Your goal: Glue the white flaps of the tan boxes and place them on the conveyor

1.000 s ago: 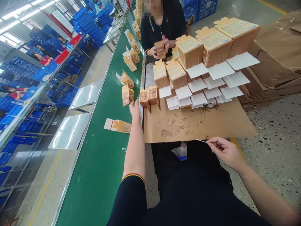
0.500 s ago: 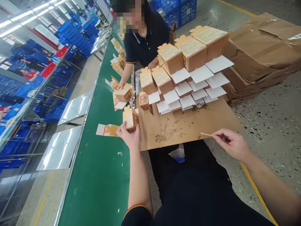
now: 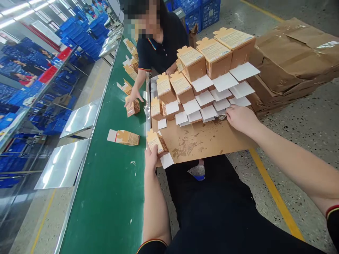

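Note:
My left hand (image 3: pixel 151 158) grips a small tan carton (image 3: pixel 156 141) at the left edge of the cardboard sheet (image 3: pixel 201 141); the carton's white flap hangs open toward me. My right hand (image 3: pixel 239 118) is closed beside the stacked cartons (image 3: pixel 215 65), next to a small clear round dish (image 3: pixel 221 116) below their white flaps. Whatever its fingertips hold is hidden from view. On the green belt (image 3: pixel 113 197), left of my left hand, lies another carton (image 3: pixel 128 138) with its flap open.
Across from me a co-worker (image 3: pixel 164 42) reaches an open hand (image 3: pixel 134 97) over a carton (image 3: pixel 133 107) on the belt. More cartons (image 3: pixel 131 63) line the belt farther back. A brown-paper-covered stack (image 3: pixel 296 60) stands at the right, and blue crates (image 3: pixel 202 16) behind.
My right hand has moved left and away from me to the dish; its thin stick is out of sight. My left hand's carton has shifted right onto the sheet. The co-worker has let go of a carton.

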A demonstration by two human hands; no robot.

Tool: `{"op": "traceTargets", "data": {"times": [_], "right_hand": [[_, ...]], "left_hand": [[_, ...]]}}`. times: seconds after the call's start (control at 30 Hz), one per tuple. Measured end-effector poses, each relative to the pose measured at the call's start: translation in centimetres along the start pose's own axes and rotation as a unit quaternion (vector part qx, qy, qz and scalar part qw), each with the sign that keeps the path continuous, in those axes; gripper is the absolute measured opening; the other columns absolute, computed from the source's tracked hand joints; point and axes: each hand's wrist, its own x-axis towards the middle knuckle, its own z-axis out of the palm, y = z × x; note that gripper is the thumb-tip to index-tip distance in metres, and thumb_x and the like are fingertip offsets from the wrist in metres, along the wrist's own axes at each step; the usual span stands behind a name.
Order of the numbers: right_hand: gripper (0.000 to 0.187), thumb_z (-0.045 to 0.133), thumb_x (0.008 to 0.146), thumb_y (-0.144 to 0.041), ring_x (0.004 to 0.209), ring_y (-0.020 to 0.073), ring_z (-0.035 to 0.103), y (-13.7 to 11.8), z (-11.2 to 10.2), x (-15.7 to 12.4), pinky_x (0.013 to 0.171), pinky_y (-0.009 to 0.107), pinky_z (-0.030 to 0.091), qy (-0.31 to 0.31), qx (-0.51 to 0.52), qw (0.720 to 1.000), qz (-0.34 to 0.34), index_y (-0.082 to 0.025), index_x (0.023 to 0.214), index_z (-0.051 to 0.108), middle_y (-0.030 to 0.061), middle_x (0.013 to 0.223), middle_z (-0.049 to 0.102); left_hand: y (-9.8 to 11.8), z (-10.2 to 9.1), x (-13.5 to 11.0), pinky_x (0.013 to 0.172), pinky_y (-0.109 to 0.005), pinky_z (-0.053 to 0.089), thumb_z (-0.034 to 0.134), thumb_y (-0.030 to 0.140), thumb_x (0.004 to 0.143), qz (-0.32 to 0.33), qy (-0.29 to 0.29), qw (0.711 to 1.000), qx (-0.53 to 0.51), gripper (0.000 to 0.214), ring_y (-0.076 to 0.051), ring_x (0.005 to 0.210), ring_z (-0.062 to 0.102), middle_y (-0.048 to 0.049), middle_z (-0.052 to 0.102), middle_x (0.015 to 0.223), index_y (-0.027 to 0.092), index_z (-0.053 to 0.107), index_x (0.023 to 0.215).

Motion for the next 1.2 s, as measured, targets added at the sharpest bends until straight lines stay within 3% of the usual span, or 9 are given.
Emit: {"op": "traceTargets", "data": {"times": [0.07, 0.17, 0.3, 0.4, 0.53, 0.63, 0.73, 1.0, 1.2], "right_hand": [[0.054, 0.074, 0.107, -0.047, 0.062, 0.0169, 0.026, 0.4, 0.0, 0.2, 0.061, 0.035, 0.025, -0.006, -0.002, 1.0, -0.014, -0.03, 0.066, 0.043, 0.0035, 0.07, 0.052], [0.043, 0.07, 0.108, -0.039, 0.064, 0.0171, 0.036, 0.1, -1.0, -0.8, 0.06, 0.035, 0.029, -0.004, -0.037, 0.999, -0.027, -0.029, 0.071, 0.051, 0.0053, 0.076, 0.061], [0.022, 0.063, 0.106, -0.023, 0.068, 0.0182, 0.056, -3.0, -1.1, -4.1, 0.064, 0.034, 0.041, -0.006, -0.008, 1.0, -0.007, -0.025, 0.085, 0.067, 0.006, 0.083, 0.07], [0.019, 0.062, 0.106, -0.021, 0.071, 0.0188, 0.063, -7.2, 2.0, -7.3, 0.065, 0.033, 0.046, -0.041, 0.068, 0.997, -0.024, -0.023, 0.092, 0.074, 0.005, 0.084, 0.074], [0.023, 0.057, 0.108, -0.016, 0.074, 0.0187, 0.064, -11.7, 8.7, -10.4, 0.07, 0.031, 0.048, -0.068, 0.13, 0.987, -0.063, -0.023, 0.094, 0.075, 0.0051, 0.087, 0.074], [0.027, 0.053, 0.11, -0.014, 0.08, 0.0205, 0.063, -12.5, 12.4, -11.0, 0.074, 0.031, 0.047, -0.094, 0.097, 0.987, -0.082, -0.022, 0.094, 0.073, 0.0071, 0.089, 0.072], [0.029, 0.05, 0.11, -0.012, 0.079, 0.0217, 0.059, -11.8, 14.0, -11.1, 0.074, 0.033, 0.044, -0.104, 0.05, 0.989, -0.094, -0.02, 0.092, 0.072, 0.0089, 0.091, 0.07], [0.032, 0.048, 0.112, -0.012, 0.077, 0.0224, 0.059, -11.8, 14.7, -12.3, 0.073, 0.035, 0.045, -0.11, 0.042, 0.98, -0.158, -0.019, 0.092, 0.072, 0.0087, 0.087, 0.068], [0.03, 0.05, 0.113, -0.015, 0.076, 0.0206, 0.063, -11.7, 11.7, -13.3, 0.074, 0.033, 0.051, -0.051, 0.114, 0.986, -0.108, -0.022, 0.1, 0.076, 0.0058, 0.084, 0.069]], "left_hand": [[0.1, 0.4, -0.7, 0.121, -0.055, 0.061, 0.076, 0.054, 0.1, -0.022, -0.027, 0.999, -0.039, 0.049, -0.037, 0.138, 0.077, -0.011, 0.081, 0.144, 0.031, 0.077, 0.143], [0.1, 0.4, -2.5, 0.123, -0.054, 0.061, 0.076, 0.058, 0.099, -0.042, 0.015, 0.995, -0.095, 0.062, -0.035, 0.147, 0.072, -0.0105, 0.075, 0.156, 0.032, 0.068, 0.154], [0.8, 0.9, -4.4, 0.122, -0.053, 0.063, 0.073, 0.071, 0.097, -0.019, 0.012, 0.988, -0.152, 0.078, -0.036, 0.155, 0.066, -0.0124, 0.069, 0.165, 0.032, 0.06, 0.164], [1.9, 2.7, -4.5, 0.123, -0.053, 0.062, 0.083, 0.074, 0.088, 0.0, -0.033, 0.983, -0.182, 0.091, -0.038, 0.156, 0.064, -0.0145, 0.064, 0.17, 0.033, 0.057, 0.165], [2.5, 5.2, -3.7, 0.122, -0.052, 0.062, 0.093, 0.075, 0.08, -0.003, -0.042, 0.982, -0.186, 0.094, -0.037, 0.152, 0.068, -0.0195, 0.068, 0.164, 0.028, 0.063, 0.155], [2.2, 5.9, -3.4, 0.122, -0.052, 0.061, 0.102, 0.07, 0.071, -0.024, -0.037, 0.976, -0.212, 0.094, -0.037, 0.148, 0.071, -0.0206, 0.07, 0.159, 0.024, 0.066, 0.145], [2.0, 6.1, -3.6, 0.121, -0.054, 0.061, 0.107, 0.062, 0.067, -0.035, -0.015, 0.966, -0.254, 0.087, -0.037, 0.143, 0.073, -0.0186, 0.075, 0.151, 0.023, 0.069, 0.135], [1.8, 7.0, -4.6, 0.122, -0.05, 0.059, 0.108, 0.055, 0.071, -0.018, 0.023, 0.97, -0.24, 0.08, -0.031, 0.139, 0.074, -0.0117, 0.077, 0.136, 0.028, 0.059, 0.129], [1.4, 8.4, -7.1, 0.12, -0.049, 0.06, 0.105, 0.054, 0.074, 0.077, 0.027, 0.99, -0.112, 0.092, -0.032, 0.138, 0.073, -0.015, 0.07, 0.141, 0.028, 0.045, 0.138]]}}
